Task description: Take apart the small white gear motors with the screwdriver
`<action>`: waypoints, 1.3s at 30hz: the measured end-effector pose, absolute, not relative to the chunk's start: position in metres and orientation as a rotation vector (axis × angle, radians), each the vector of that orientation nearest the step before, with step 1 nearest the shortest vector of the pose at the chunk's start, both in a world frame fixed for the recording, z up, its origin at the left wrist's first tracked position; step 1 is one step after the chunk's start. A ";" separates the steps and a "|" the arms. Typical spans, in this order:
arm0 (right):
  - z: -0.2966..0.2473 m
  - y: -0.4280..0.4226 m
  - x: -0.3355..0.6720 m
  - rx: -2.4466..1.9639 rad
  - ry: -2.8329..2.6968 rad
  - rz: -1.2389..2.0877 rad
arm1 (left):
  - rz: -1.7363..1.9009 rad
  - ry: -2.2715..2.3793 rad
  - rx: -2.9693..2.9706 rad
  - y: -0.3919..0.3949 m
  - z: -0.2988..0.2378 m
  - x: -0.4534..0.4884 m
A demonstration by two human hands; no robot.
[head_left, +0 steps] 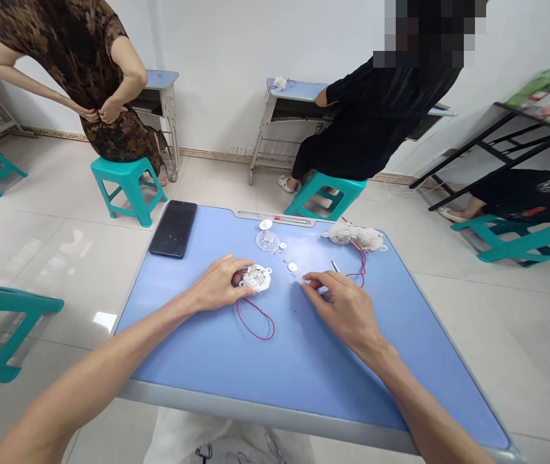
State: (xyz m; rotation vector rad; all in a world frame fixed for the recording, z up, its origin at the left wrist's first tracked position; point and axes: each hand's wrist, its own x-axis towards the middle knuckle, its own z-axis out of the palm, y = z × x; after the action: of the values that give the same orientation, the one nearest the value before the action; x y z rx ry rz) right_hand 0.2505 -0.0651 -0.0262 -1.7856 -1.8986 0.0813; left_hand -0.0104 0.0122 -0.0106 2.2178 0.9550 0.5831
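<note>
My left hand (221,283) grips the edge of a small white geared motor housing (257,278), thumb at its near side and fingers at its far side. The housing lies on the desk with its round inside facing up, and a red wire loop (260,336) trails from it. Thumb and forefinger of my right hand (340,299) pinch a small whitish piece (299,278), too tiny to name, just above the desk. Beside it lies a little white gear (293,267). Farther back are a clear round cover (268,241), a white disc (266,225) and another small gear (283,245).
A black phone (173,229) lies at the blue desk's (275,380) back left corner. White motor units (355,236) with red wires sit at back right, near a short metal rod (335,266). A pen groove (272,218) runs along the far edge. Two people sit on green stools beyond.
</note>
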 end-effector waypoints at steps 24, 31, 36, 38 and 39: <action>-0.022 -0.049 0.251 -1.872 -1.675 0.409 | 0.576 0.961 2.189 0.011 -0.010 -0.011; -0.023 -0.050 0.251 -1.899 -1.652 0.446 | 0.571 0.967 2.176 0.010 -0.008 -0.011; -0.024 -0.051 0.251 -1.883 -1.652 0.434 | 0.567 0.967 2.167 0.010 -0.007 -0.010; -0.024 -0.052 0.252 -1.868 -1.660 0.425 | 0.568 0.968 2.164 0.010 -0.008 -0.011; -0.023 -0.053 0.253 -1.862 -1.668 0.415 | 0.568 0.966 2.163 0.009 -0.008 -0.011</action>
State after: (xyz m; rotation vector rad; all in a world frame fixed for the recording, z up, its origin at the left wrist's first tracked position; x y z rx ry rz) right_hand 0.2530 -0.0525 -0.0233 -1.8619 -1.6682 0.4151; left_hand -0.0107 0.0095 -0.0080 2.1625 0.9660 0.5682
